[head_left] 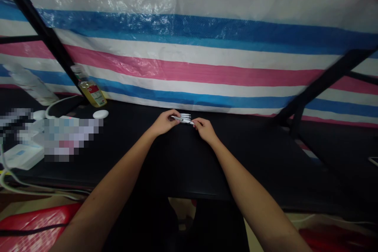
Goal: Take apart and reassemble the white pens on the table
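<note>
Several slim white pens (186,115) lie side by side on the black table (189,165), near its back edge. Just in front of them, one more white pen (185,121) lies crosswise between my hands. My left hand (166,122) has its fingers closed round the pen's left end. At the pen's right end, the thumb and fingers of my right hand (204,129) are pinched together on the tip. Small details of the pens are too blurred to make out.
A bottle of yellow liquid (93,93), a clear bottle (34,86) and a white oval object (100,114) stand at the left, near a white box (22,156) and cables. Black frame bars (321,86) rise on both sides before a striped sheet (189,63).
</note>
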{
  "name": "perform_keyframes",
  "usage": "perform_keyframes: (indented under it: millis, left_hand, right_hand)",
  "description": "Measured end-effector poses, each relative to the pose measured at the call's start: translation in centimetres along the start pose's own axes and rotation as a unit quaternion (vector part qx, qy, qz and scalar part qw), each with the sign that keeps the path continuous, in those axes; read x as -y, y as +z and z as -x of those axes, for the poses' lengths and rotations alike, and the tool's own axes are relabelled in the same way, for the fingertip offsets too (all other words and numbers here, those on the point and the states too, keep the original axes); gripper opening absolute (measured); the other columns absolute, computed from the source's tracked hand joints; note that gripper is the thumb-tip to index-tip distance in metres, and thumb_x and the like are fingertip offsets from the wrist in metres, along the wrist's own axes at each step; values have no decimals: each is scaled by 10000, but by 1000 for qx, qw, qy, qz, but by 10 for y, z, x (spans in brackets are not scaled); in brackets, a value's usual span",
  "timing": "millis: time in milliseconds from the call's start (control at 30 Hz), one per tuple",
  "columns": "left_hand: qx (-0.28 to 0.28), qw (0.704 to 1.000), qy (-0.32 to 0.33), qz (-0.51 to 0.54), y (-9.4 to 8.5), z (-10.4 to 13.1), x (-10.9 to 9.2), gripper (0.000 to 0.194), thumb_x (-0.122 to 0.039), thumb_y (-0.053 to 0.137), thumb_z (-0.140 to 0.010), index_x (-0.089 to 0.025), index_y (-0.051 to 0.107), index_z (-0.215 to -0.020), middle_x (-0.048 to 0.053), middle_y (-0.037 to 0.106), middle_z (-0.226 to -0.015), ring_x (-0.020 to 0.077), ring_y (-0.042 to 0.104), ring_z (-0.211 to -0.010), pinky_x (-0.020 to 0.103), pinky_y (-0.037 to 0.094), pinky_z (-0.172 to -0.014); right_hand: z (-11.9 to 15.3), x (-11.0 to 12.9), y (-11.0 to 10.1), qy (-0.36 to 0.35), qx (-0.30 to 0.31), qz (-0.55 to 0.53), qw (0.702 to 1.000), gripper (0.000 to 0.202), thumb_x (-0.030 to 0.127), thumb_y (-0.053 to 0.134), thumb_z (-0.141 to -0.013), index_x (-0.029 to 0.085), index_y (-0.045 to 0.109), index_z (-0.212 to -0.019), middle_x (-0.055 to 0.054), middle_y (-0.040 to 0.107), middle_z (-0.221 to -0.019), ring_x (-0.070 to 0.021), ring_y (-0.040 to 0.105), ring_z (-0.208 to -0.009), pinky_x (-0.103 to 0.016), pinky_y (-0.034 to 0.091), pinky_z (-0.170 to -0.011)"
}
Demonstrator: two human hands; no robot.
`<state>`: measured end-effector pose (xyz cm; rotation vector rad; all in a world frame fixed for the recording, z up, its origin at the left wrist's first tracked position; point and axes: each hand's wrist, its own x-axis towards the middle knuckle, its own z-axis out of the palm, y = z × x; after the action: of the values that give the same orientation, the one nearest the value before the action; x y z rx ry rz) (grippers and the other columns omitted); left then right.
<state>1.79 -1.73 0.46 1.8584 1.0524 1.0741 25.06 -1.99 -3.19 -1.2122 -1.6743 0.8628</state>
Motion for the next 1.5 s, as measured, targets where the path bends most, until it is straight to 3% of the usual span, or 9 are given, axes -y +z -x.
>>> perform_keyframes:
  millis: [167,333,467,633,867,1033,1167,1267,1500]
  left_hand:
    - [20,997,-66,-16,-1,0,0,212,-372,612,-860,-163,645,-855,25,646,-687,144,572,-617,287,442,-647]
    - [5,999,-19,31,0,-1,-1,253,-290,729,-754,-170,636,-957,43,690,-899,137,603,-721,273,459,-697]
    - [20,996,-83,17,1,-1,-1,227,-381,645,-847,-156,633,-871,25,658,-705,118,556,-570,262,430,-599]
    - [11,996,-63,58,1,-1,0,215,-280,747,-749,-166,624,-884,-3,641,-702,114,579,-605,234,419,-593]
    - [23,995,-63,69,1,-1,3,171,-316,682,-832,-157,617,-824,12,646,-668,89,518,-502,236,382,-539]
    - [10,996,-55,72,1,-1,0,147,-229,737,-756,-148,649,-841,22,669,-736,116,596,-610,252,435,-614]
    - [-6,994,-54,92,0,-2,0,158,-251,736,-763,-150,628,-820,27,681,-743,110,584,-579,261,446,-610]
    - [2,993,-48,106,0,-2,1,146,-241,732,-768,-147,627,-808,29,684,-743,110,591,-579,269,455,-620]
    - [8,993,-42,107,0,-2,0,148,-236,757,-749,-140,660,-806,42,703,-742,126,627,-612,285,473,-652]
  right_hand:
    - [1,2,0,-3,-1,4,1000,270,365,522,-854,176,713,-876,-22,635,-727,-154,533,-634,-273,411,-617]
    - [1,3,0,4,-1,7,1000,276,355,514,-857,169,714,-892,-25,631,-727,-155,532,-630,-275,406,-614]
    - [0,3,1,-6,-3,6,1000,278,379,523,-850,174,710,-853,-24,627,-724,-154,525,-635,-271,399,-612]
    - [1,2,1,9,0,6,1000,305,402,512,-847,168,707,-830,-10,586,-650,-146,481,-578,-269,353,-564]
    - [2,6,1,10,2,-14,1000,285,405,536,-830,174,696,-785,-1,578,-628,-137,468,-565,-267,344,-560]
    - [3,10,2,66,8,-90,994,340,489,544,-830,177,681,-820,37,488,-533,-114,380,-477,-255,281,-489]
    - [4,10,3,32,-1,-124,992,330,467,688,-752,183,689,-921,36,528,-596,-110,422,-509,-245,302,-491]
    - [6,11,3,43,21,-160,986,318,473,712,-752,168,680,-834,59,445,-505,-92,358,-455,-240,257,-455]
    - [9,24,-3,129,97,-331,930,316,436,674,-844,137,625,-754,108,289,-433,-48,214,-374,-212,171,-396]
